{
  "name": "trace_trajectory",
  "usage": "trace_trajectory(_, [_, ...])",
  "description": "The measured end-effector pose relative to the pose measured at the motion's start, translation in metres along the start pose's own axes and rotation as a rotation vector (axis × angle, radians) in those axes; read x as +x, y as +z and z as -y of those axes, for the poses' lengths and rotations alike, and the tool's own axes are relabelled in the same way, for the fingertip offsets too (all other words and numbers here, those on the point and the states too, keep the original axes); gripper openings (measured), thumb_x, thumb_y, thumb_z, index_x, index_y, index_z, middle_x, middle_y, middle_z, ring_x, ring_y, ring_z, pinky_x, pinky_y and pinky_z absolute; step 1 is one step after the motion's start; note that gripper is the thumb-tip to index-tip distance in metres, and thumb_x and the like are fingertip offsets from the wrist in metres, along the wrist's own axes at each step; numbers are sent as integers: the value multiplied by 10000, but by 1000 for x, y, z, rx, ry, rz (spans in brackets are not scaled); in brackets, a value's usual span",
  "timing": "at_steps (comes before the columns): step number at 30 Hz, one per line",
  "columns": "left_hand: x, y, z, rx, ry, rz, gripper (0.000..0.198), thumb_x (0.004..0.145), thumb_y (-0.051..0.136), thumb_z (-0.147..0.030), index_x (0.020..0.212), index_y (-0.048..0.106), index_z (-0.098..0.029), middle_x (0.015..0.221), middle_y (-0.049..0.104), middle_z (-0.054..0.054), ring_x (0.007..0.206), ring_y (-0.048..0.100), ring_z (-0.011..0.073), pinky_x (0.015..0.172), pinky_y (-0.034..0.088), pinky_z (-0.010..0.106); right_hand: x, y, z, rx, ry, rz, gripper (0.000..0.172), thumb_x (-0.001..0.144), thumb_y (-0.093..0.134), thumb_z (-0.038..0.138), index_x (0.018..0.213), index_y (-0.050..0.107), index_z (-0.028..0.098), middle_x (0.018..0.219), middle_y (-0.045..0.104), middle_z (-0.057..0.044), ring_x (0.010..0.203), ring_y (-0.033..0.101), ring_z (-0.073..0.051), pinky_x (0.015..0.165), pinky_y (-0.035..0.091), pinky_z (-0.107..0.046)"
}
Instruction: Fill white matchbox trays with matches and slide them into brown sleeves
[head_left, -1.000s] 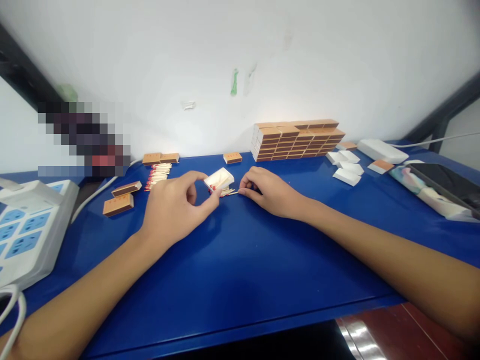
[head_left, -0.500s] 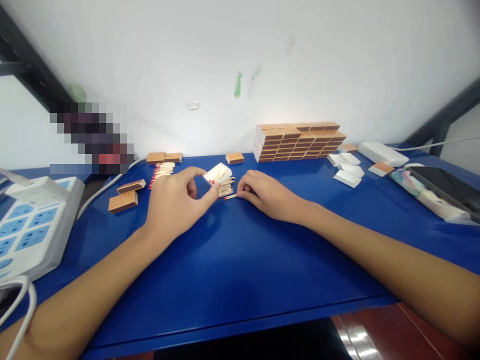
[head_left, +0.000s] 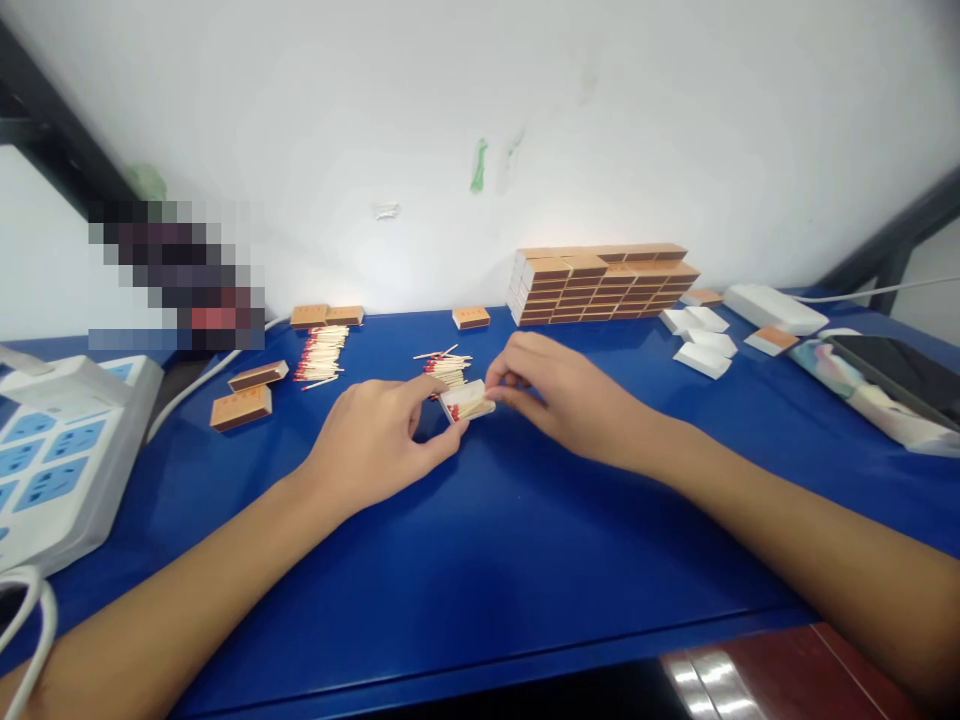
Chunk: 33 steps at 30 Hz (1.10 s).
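Observation:
My left hand [head_left: 390, 430] pinches a white matchbox tray [head_left: 478, 389] between thumb and fingers, tilted a little above the blue table. Several red-headed matches [head_left: 469, 408] lie inside it, heads towards my left hand. At the tray's right end, my right hand [head_left: 547, 385] is closed in a pinch on the tail of a match [head_left: 486, 398]; the fingertips partly hide it. Just behind the tray is a loose match pile [head_left: 448, 368]. Another match pile [head_left: 324, 352] lies farther left.
Stacked matchboxes [head_left: 600, 285] stand against the wall. White empty trays [head_left: 701, 340] and a phone [head_left: 900, 375] are at the right. Two matchboxes [head_left: 241, 407] lie left, near a power strip [head_left: 75, 450] with a white cable. A single matchbox [head_left: 471, 317] sits at the back.
My left hand has brought the tray right and down, in front of the match pile. My right hand has carried a match from beside the pile to the tray's right end.

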<state>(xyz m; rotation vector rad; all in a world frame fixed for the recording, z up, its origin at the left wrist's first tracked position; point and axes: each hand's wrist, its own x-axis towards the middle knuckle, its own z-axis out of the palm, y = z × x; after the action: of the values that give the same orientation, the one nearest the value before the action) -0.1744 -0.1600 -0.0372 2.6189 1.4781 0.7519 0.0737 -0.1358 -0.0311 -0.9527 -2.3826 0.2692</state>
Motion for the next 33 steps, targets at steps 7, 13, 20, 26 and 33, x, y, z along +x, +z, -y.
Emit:
trace_trajectory(7, [8, -12, 6, 64, -127, -213, 272, 875, 722, -442, 1007, 788, -213, 550, 600, -46, 529, 567, 140, 573, 383, 279, 3, 16, -7, 65, 68, -134, 90, 1037, 575, 256, 1022, 655, 216, 927, 622, -47, 834, 582, -195, 773, 466, -340])
trace_trajectory(13, [11, -15, 6, 78, -215, -290, 256, 860, 743, -432, 981, 790, -212, 544, 587, -54, 533, 570, 144, 598, 414, 292, 12, 33, -17, 54, 49, 51, 65, 1017, 613, 238, 1036, 669, 212, 994, 586, -57, 929, 577, -208, 820, 473, -340])
trace_trajectory(20, [10, -14, 6, 77, -212, -227, 306, 865, 743, -463, 1016, 795, -202, 562, 622, -42, 546, 598, 160, 584, 403, 299, 10, 26, -14, 62, 99, 143, 133, 1043, 579, 254, 924, 599, 198, 935, 572, -46, 883, 545, -204, 785, 440, -331])
trace_trajectory(26, [9, -10, 9, 88, -175, -143, 362, 873, 716, -505, 1039, 799, -194, 594, 652, -13, 574, 616, 185, 575, 362, 303, -2, 1, -20, 24, 108, 126, 154, 1056, 525, 287, 951, 603, 207, 951, 589, -60, 864, 558, -207, 762, 431, -332])
trace_trajectory(33, [3, -3, 5, 32, -84, -2, 290, 879, 704, -440, 1039, 785, -213, 575, 633, -33, 538, 579, 163, 568, 328, 296, -3, -10, -29, -34, 96, 60, 170, 1057, 538, 325, 951, 604, 210, 935, 580, -54, 811, 551, -194, 725, 426, -326])
